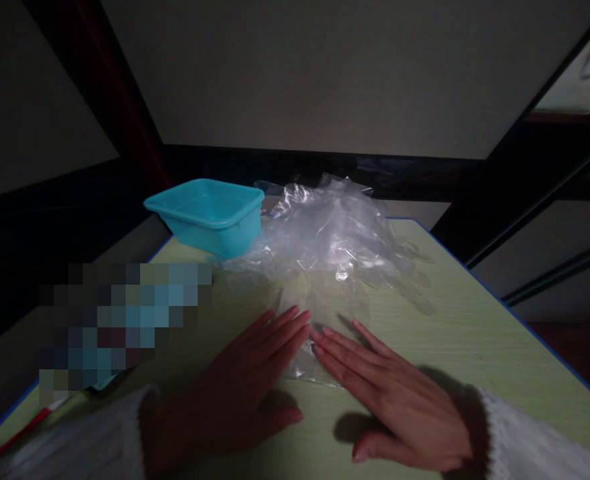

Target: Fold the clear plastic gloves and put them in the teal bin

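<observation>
A thin clear plastic glove [325, 300] lies spread on the table in front of me. My left hand [247, 373] rests over its left side, fingers stretched out and thumb apart. From the right, my right hand [392, 393] reaches onto the same glove with straight fingers, the fingertips of both hands nearly meeting. Neither hand grips anything. Just beyond is a loose heap of clear plastic gloves [335, 220], crumpled and shiny, with some finger shapes showing at its right edge.
A turquoise plastic basin [225, 233] stands at the back left, against the heap. At the left, a blurred-out item covers part of the table, with a red-and-white thin object [29, 430] below it. The pale wood-grain table [465, 333] has blue edging.
</observation>
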`<state>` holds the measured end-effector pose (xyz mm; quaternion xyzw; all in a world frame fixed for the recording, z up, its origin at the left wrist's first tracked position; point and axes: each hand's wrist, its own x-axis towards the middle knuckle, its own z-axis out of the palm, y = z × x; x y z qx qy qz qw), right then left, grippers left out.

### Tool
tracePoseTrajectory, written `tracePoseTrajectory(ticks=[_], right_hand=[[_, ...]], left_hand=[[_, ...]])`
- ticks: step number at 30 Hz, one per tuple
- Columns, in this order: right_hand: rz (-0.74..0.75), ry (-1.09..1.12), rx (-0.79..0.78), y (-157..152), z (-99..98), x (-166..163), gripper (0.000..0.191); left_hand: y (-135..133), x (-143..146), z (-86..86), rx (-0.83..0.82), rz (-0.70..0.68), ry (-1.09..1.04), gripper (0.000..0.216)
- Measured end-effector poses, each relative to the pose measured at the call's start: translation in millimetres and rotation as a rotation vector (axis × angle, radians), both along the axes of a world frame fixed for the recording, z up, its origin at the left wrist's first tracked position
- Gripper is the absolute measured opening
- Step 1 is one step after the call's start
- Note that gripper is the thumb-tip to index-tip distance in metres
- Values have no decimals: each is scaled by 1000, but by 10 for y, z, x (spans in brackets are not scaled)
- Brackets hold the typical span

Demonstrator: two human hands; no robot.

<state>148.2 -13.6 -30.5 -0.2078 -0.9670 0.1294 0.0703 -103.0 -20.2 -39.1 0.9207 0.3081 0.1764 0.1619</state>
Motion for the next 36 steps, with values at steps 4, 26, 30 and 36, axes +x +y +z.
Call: tracePoseTrajectory(ticks=[4, 26, 30, 36], right_hand=[[26, -20, -32, 3, -7, 7, 82], [20, -2, -73, -8, 12, 1, 80], [31, 2, -68, -3, 18, -4, 78], [43, -27, -59, 1, 33, -17, 76]], left_hand=[[48, -47, -30, -35, -33, 87, 80], [248, 34, 34, -309, 665, -347, 42], [365, 102, 49, -428, 656, -479, 44], [423, 155, 67, -578, 659, -610, 57]])
